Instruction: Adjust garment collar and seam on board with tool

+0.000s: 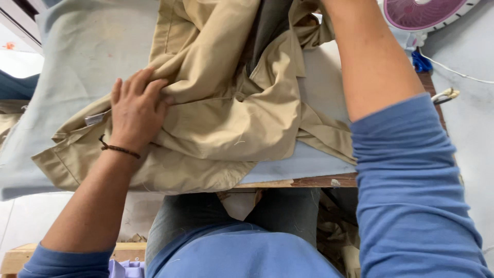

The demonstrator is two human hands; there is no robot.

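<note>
A crumpled tan garment (226,108) lies on a table padded with pale grey-blue cloth (87,46). My left hand (136,105) rests flat on the garment's left part, fingers bunching a fold of the fabric. A dark beaded band circles that wrist. My right forearm (370,56) in a pushed-up blue sleeve reaches over the garment toward the top of the view. The right hand itself is beyond the frame's upper edge and cannot be seen. A dark lining (270,25) shows inside the garment near the top.
A pink-bladed fan in a white cage (419,13) stands at the top right, with a white cord (453,72) trailing beside it. The table's wooden front edge (319,181) runs just above my lap. Fabric scraps (334,237) lie below the table on the right.
</note>
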